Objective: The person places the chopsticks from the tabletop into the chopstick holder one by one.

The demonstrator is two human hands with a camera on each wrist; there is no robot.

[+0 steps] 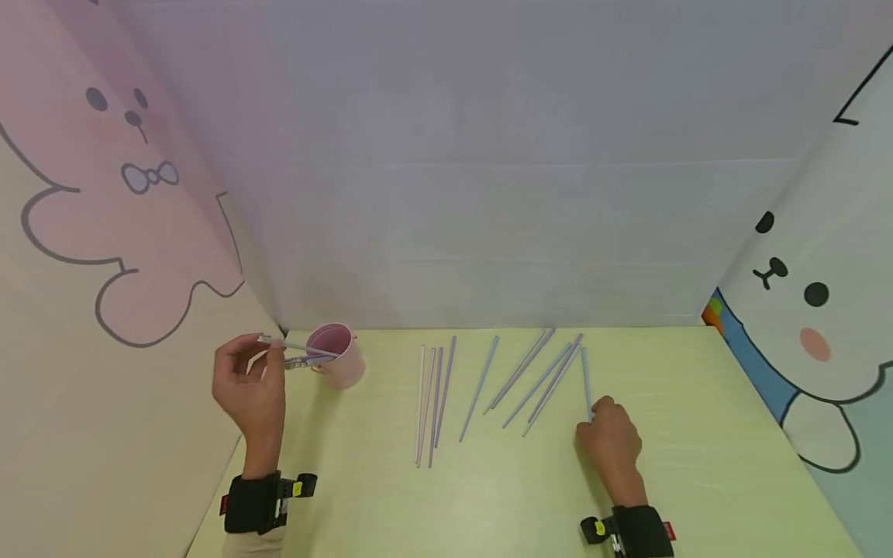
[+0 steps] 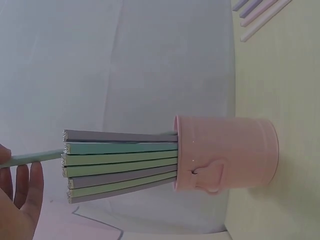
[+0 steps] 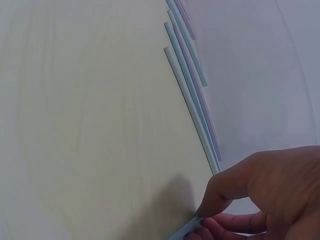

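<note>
Beside the pink bucket (image 1: 352, 368), my left hand (image 1: 253, 387) pinches the upper end of a pale green stick (image 2: 37, 157), which slants toward the bucket's mouth. Several green, teal and greyish-purple sticks (image 2: 120, 160) stand in the bucket (image 2: 240, 155), their ends jutting past the rim. Over on the right side of the table, my right hand (image 1: 612, 442) holds the near end of a light blue stick (image 1: 587, 380) between thumb and fingers, low by the tabletop. In the right wrist view, part of that stick (image 3: 184, 228) shows under the thumb; the fingers partly hide it.
Several thin pastel sticks (image 1: 449, 387) lie on the yellow-green table (image 1: 488, 504) between the hands, some crossing or close together. A pale curtain-like backdrop (image 1: 488, 194) rises behind the table's far edge. Panels with cartoon animals (image 1: 844, 325) flank both sides.
</note>
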